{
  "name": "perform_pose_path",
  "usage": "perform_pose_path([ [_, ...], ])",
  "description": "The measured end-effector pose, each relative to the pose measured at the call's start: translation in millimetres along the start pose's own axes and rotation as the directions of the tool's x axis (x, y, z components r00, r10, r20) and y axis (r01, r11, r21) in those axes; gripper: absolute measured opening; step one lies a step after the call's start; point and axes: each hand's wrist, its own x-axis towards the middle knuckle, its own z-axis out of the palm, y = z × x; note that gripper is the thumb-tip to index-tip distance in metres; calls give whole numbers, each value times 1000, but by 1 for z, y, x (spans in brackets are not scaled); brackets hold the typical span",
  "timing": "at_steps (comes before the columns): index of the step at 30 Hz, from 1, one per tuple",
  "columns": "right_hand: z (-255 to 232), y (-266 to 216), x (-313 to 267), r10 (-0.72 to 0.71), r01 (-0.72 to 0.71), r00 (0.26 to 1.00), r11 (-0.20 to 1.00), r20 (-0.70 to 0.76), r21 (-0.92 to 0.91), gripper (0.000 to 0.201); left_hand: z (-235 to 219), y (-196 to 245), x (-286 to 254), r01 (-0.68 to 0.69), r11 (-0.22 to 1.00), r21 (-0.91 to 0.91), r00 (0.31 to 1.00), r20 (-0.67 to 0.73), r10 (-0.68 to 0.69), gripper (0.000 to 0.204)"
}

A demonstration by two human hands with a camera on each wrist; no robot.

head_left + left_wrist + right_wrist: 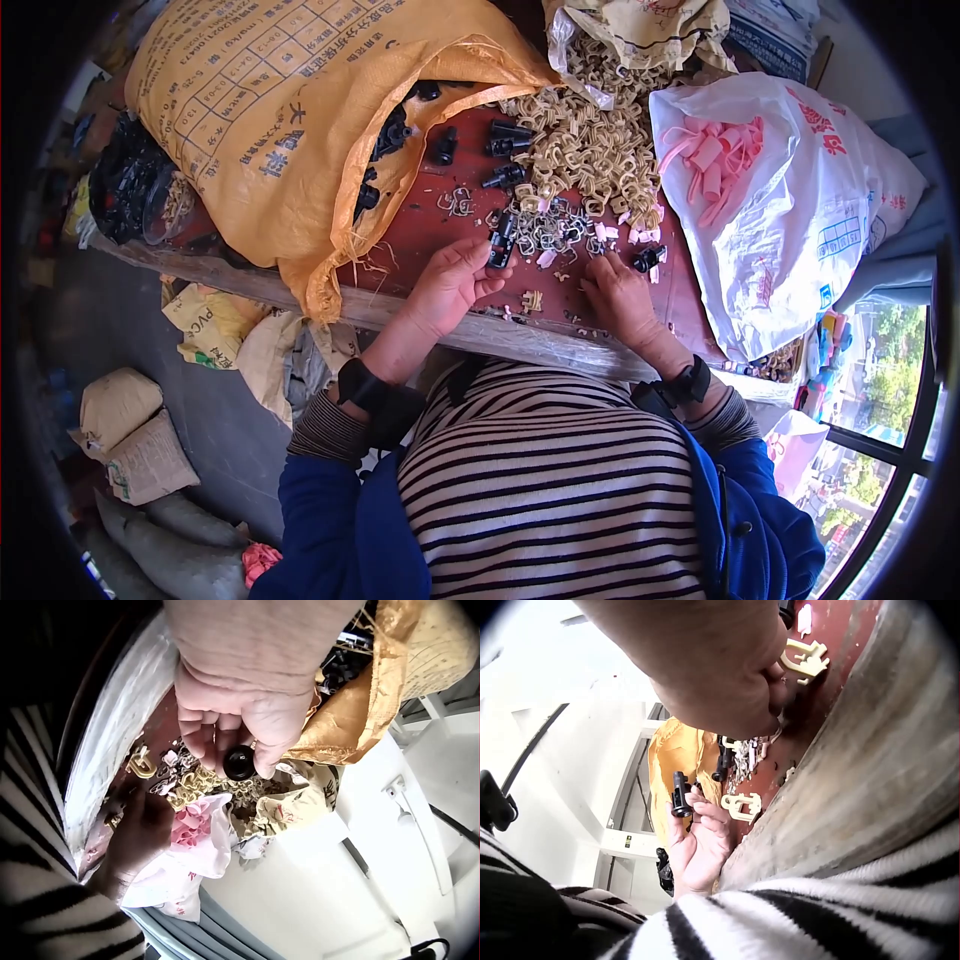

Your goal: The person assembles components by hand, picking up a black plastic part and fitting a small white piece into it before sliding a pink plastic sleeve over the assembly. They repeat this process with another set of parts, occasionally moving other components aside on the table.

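My left hand (452, 285) pinches a black plastic tube-shaped part (502, 240) between thumb and fingers over the table's near side. The left wrist view shows the round dark end (240, 763) of this part. To the right, my right hand (625, 302) is low over the tabletop with its fingers bent down, right at the near edge of small pink and metal pieces (605, 236). In the right wrist view, a cream plastic clip (806, 661) appears beside its fingers. I cannot tell whether those fingertips grip anything. Another cream clip (533, 300) lies between the hands.
A large heap of beige clips (590, 140) covers the table's back. Metal clips (550, 228) lie before it. An orange sack (330, 110) of black parts stands left, a white sack (790, 220) with pink pieces (715, 160) right. Loose black parts (503, 176) lie near the heap.
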Motion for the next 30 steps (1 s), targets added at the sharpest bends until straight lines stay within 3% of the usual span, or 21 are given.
perform_pose_path([
  [3, 1, 3, 3, -59, 61, 998, 996, -31, 61, 18, 5, 2, -1, 17, 999, 28, 1000, 1, -17, 17],
  [7, -6, -2, 14, -35, 40, 999, 972, -27, 233, 15, 10, -2, 2, -2, 1000, 19, 1000, -28, 3, 15],
  [8, -6, -4, 18, 31, -32, 999, 907, 8, 420, 15, 12, -3, 4, -9, 1000, 24, 1000, -26, 10, 15],
  [10, -5, -9, 26, 136, -175, 984, 661, 114, 729, 15, 17, -5, 8, -31, 999, 11, 1000, 1, 31, 15],
  [11, -4, -12, 30, 133, -168, 985, 662, 106, 731, 15, 20, -6, 10, -41, 999, 5, 999, 15, 40, 15],
  [14, 2, -23, 38, 56, -74, 997, 416, 55, 907, 14, 29, -7, 12, -51, 999, -19, 998, 45, 51, 16],
  [19, -1, -31, 41, 51, 22, 998, 407, -47, 913, 12, 30, -7, 11, -86, 994, -66, 993, 79, 91, 17],
  [22, -5, -29, 36, 55, -104, 994, 408, 90, 907, 11, 33, -9, 12, -125, 988, -86, 988, 86, 132, 18],
  [30, -14, -35, 30, 91, -191, 981, 354, 170, 916, 13, 38, -10, 10, -194, 978, -78, 969, 137, 203, 20],
])
